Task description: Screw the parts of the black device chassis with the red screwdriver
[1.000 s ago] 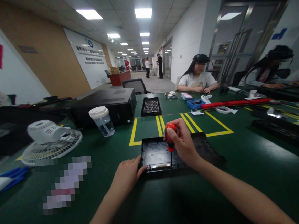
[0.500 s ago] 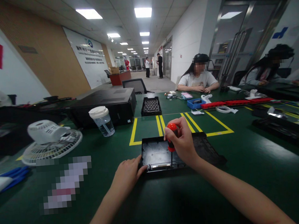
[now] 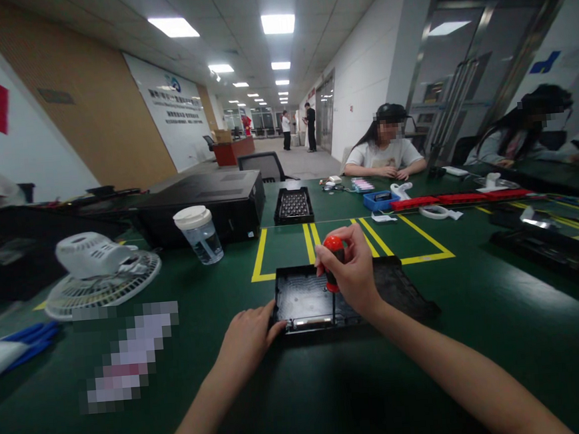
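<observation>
A black plastic casing (image 3: 303, 299) lies flat on the green table in front of me. My right hand (image 3: 355, 275) is wrapped round a red-handled screwdriver (image 3: 332, 260), held upright with its tip down on the casing's near edge. My left hand (image 3: 246, 337) rests against the casing's near left corner, fingers curled on its rim.
A white desk fan (image 3: 98, 272) lies at the left, a clear jar with a white lid (image 3: 199, 234) and a black box (image 3: 208, 203) behind it. A black tray of small parts (image 3: 293, 207) sits beyond yellow tape lines (image 3: 311, 242). Two people sit across the table at the right.
My right hand has shifted its fingers slightly on the screwdriver handle, which stays upright at the same spot. The left hand has not moved.
</observation>
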Action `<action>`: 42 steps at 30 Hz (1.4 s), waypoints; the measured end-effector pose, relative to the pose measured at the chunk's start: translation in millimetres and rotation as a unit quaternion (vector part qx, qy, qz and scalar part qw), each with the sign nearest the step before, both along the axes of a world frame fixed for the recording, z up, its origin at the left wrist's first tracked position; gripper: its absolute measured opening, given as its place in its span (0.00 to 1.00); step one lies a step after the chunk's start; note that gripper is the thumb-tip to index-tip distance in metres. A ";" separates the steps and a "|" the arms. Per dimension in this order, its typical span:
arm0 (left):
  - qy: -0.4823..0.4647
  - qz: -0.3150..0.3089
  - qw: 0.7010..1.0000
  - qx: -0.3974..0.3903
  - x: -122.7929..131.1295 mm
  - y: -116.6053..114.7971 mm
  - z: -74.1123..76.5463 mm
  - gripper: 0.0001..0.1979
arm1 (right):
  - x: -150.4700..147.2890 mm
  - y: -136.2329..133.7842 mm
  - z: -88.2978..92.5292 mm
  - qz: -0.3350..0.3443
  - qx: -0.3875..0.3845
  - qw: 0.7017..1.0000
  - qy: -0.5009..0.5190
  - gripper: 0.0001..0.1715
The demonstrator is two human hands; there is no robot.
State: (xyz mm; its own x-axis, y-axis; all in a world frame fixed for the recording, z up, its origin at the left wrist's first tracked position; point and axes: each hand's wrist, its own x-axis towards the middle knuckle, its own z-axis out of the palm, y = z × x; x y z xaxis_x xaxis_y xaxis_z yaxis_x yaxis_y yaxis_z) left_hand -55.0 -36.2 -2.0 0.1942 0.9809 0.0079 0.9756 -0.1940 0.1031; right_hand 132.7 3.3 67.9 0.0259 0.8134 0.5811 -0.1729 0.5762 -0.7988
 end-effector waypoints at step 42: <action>-0.003 0.016 1.000 -0.009 0.4 -1.2 3.4 0.26 | 25.2 50.7 9.5 0.564 -0.099 0.820 0.005 0.15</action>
